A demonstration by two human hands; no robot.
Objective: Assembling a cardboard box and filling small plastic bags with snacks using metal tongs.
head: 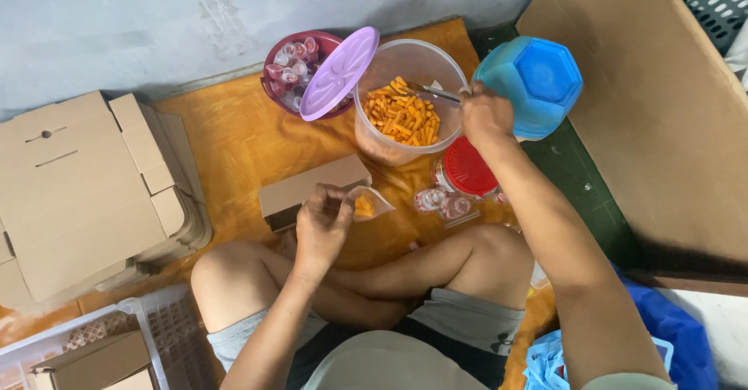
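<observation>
Amid a stack of flat cartons (86,195), a purple tub (292,74) and blue lid (534,86), the right hand (485,113), arm outstretched, grips a spoon (432,91) in the clear snack tub (405,102), while the left hand (321,226) pinches a small bag (368,203) above the floor.

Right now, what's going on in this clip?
A person sits cross-legged on an orange mat. The right hand holds a spoon dipped into a clear tub of orange snack sticks. The left hand holds open a small clear bag with a few sticks already inside. A purple lid leans on a bowl of jelly cups; flat cardboard boxes are stacked to the left.
</observation>
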